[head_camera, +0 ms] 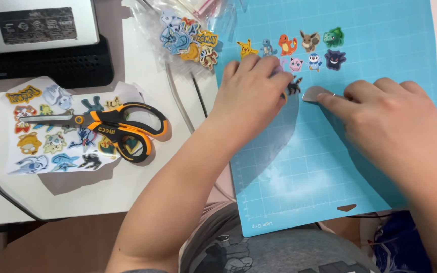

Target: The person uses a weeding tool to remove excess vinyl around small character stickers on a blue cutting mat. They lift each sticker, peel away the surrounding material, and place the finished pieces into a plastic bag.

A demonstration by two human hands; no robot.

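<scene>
White desk surface carries a blue gridded cutting mat [330, 151] overhanging the near edge. Nine small cartoon stickers [309, 40] sit in two rows near its top, with a tenth dark sticker [294, 86] below them. Left hand [251, 96] lies palm down, fingers curled onto that dark sticker. Right hand [380, 114] grips a flat metal scraper [313, 94], its blade seemingly touching the mat just beside the sticker. One clear bag of stickers [190, 38] lies above; one orange-handled scissors [112, 126] rest on a cut sticker sheet [51, 146].
</scene>
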